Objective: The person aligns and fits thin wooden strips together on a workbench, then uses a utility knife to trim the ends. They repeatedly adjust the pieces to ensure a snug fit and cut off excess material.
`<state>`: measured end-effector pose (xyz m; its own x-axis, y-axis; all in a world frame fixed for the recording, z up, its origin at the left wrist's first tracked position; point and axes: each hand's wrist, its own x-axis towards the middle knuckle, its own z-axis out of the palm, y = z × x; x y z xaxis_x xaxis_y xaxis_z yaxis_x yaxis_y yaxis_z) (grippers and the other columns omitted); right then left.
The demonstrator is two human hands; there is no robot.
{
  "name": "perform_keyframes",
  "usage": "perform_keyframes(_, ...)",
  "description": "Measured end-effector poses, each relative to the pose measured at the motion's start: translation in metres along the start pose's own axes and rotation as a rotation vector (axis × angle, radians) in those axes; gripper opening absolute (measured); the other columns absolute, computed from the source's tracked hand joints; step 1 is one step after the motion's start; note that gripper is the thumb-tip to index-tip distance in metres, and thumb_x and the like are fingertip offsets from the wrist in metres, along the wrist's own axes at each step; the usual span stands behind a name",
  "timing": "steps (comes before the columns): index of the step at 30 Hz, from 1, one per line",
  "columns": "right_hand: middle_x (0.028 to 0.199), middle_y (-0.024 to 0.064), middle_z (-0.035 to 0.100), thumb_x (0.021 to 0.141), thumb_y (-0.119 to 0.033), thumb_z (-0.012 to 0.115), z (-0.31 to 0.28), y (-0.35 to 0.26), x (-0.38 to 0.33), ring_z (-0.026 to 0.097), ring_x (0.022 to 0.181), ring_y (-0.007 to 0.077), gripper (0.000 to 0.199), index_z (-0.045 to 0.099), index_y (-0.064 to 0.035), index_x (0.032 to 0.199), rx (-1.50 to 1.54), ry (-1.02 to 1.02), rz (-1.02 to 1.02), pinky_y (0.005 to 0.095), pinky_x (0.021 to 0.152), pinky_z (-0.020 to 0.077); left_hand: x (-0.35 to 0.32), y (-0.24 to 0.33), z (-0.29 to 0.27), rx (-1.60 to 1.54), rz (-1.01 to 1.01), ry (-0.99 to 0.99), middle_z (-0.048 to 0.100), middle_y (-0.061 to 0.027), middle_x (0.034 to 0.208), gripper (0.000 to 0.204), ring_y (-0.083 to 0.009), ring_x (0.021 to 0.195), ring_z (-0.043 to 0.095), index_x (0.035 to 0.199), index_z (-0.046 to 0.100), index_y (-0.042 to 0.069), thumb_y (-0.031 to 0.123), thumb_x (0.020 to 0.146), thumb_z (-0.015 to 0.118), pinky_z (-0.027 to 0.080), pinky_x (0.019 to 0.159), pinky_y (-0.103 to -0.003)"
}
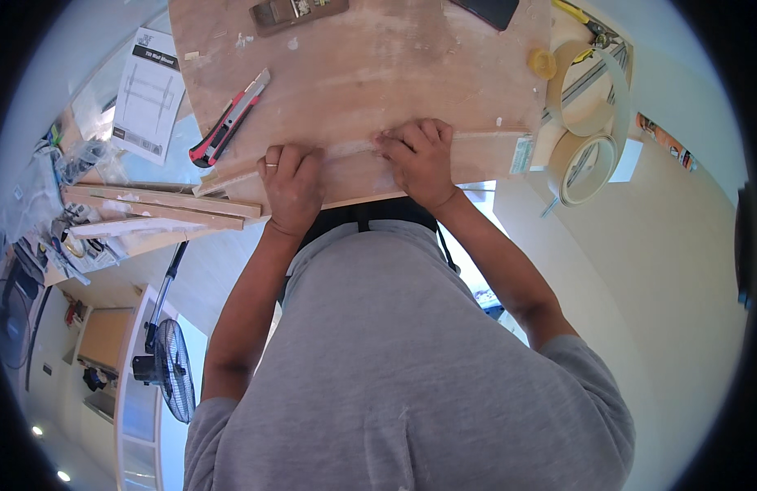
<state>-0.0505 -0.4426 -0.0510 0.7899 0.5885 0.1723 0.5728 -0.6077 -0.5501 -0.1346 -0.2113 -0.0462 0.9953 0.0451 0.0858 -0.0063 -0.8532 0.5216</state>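
A long thin wooden strip (485,136) lies along the near edge of a plywood board (370,65). My left hand (292,184), with a ring on one finger, presses on the strip with its fingers curled over it. My right hand (419,159) grips the same strip a little further right, its fingertips bent onto the wood. The two hands sit close together, about a hand's width apart. My grey shirt fills the lower part of the view.
A red and black utility knife (229,121) lies on the board's left side, a wooden plane (296,12) at its far edge. Coiled pale edge banding (591,123) and a yellow tape roll (542,63) sit right. Wooden slats (157,209), a leaflet (149,94) and a fan (170,368) are left.
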Motion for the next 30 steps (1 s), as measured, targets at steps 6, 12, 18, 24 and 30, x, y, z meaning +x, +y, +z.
perform_keyframes(6, 0.102, -0.0007, 0.065, 0.083, -0.015, 0.076, -0.004, -0.001, 0.002, 0.058, 0.101, 0.0229, 0.025, 0.078, -0.0174, 0.107, 0.022, -0.049, 0.003, 0.0429, 0.097, 0.0382, 0.004, -0.001, -0.005, -0.052, -0.019, -0.018, 0.059, -0.0055, 0.091, 0.042, -0.0309, 0.091, 0.055, 0.104, 0.078, 0.010, -0.004, 0.065, 0.071, 0.039, 0.081, -0.044)
perform_keyframes(12, 0.122, 0.0064, 0.069, 0.096, -0.021, 0.070, -0.049, -0.018, 0.015, 0.059, 0.120, 0.0298, 0.031, 0.074, -0.0113, 0.125, 0.137, -0.185, 0.054, 0.0453, 0.105, 0.0398, 0.012, 0.016, -0.031, -0.042, 0.050, 0.064, 0.062, -0.0015, 0.094, 0.019, -0.0262, 0.091, 0.056, 0.094, 0.078, 0.012, 0.007, 0.076, 0.077, 0.038, 0.081, -0.042)
perform_keyframes(18, 0.118, 0.0174, 0.074, 0.102, -0.030, 0.064, -0.110, -0.051, 0.043, 0.068, 0.109, 0.0390, 0.038, 0.071, -0.0074, 0.131, 0.252, -0.500, 0.185, 0.0482, 0.094, 0.0515, 0.009, 0.059, -0.080, 0.044, 0.229, 0.260, 0.069, 0.0005, 0.104, 0.021, -0.0238, 0.096, 0.059, 0.096, 0.080, 0.013, 0.004, 0.076, 0.077, 0.039, 0.085, -0.039)
perform_keyframes(24, 0.107, 0.0171, 0.076, 0.102, -0.029, 0.063, -0.127, -0.071, 0.048, 0.069, 0.101, 0.0409, 0.033, 0.075, -0.0083, 0.124, 0.425, -0.514, 0.186, 0.0493, 0.090, 0.0539, 0.012, 0.093, -0.107, 0.000, 0.238, 0.175, 0.069, -0.0094, 0.120, 0.035, -0.0318, 0.115, 0.063, 0.109, 0.074, 0.006, 0.005, 0.076, 0.085, 0.042, 0.103, -0.044)
perform_keyframes(30, 0.105, 0.0138, 0.077, 0.097, -0.026, 0.069, -0.133, -0.078, 0.034, 0.070, 0.101, 0.0376, 0.030, 0.077, -0.0073, 0.119, 0.180, -0.371, 0.067, 0.0485, 0.090, 0.0529, 0.019, 0.103, -0.128, -0.197, 0.077, -0.094, 0.067, -0.0184, 0.129, 0.049, -0.0402, 0.111, 0.066, 0.127, 0.064, 0.003, 0.011, 0.084, 0.084, 0.051, 0.099, -0.049)
